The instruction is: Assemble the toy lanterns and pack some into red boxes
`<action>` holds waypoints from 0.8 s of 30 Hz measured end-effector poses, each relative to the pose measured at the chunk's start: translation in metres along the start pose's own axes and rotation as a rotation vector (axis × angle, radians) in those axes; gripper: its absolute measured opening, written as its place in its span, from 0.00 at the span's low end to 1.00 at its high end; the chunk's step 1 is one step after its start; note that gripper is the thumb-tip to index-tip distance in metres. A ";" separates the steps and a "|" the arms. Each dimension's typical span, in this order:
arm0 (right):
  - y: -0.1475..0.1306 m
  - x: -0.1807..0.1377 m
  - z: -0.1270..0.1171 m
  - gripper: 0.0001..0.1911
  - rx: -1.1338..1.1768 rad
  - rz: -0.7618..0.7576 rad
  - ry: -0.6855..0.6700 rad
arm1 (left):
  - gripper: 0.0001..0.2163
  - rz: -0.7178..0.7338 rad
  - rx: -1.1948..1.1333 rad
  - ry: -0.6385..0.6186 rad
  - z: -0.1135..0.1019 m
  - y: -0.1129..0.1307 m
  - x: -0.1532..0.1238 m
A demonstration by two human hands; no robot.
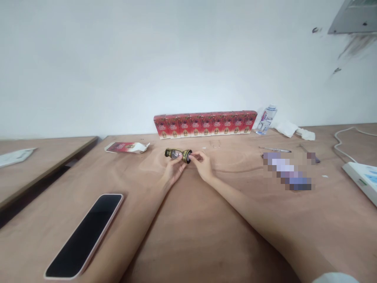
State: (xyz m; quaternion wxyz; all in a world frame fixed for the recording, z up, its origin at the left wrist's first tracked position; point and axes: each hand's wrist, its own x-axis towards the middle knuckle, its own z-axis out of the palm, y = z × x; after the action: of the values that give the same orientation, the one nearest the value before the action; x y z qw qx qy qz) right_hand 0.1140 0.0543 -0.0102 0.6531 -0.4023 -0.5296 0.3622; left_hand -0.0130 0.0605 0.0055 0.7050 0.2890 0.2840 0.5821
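Side bench: at the far left we are seeing a side bench standing apart from ours across a dark gap, with a white sheet lying on it.
Phone: a phone is lying screen up and dark on our bench, near our left forearm and well short of the hands.
Flat box: an opened red box is lying flat, left of the hands.
Hourglass: a small hourglass with gold ends is lying on its side just above the bench, mid-bench, in front of the row of boxes.
Left hand: our left hand is closing its fingers around the glass middle from below.
Right hand: our right hand is pinching the hourglass's right end cap with its fingertips.
Boxes: a row of red boxes is standing side by side against the wall, behind the hands.
Bottle: a clear bottle is leaning just right of the row.
Cloth: a white cloth is lying crumpled beside the bottle.
Tool: a thin metal tool is lying flat, right of our hands; we cannot tell what kind.
Cable: a white cable is curving across the far right.
Device: a white device is sitting at the right edge.
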 end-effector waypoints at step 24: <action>0.001 0.001 -0.001 0.09 0.157 0.160 0.016 | 0.09 0.090 -0.002 -0.033 0.004 -0.003 -0.005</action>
State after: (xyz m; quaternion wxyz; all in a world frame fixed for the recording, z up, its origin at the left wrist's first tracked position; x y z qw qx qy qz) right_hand 0.1149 0.0558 -0.0104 0.6557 -0.3936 -0.4606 0.4504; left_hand -0.0093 0.0551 0.0061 0.6830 0.3105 0.2584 0.6085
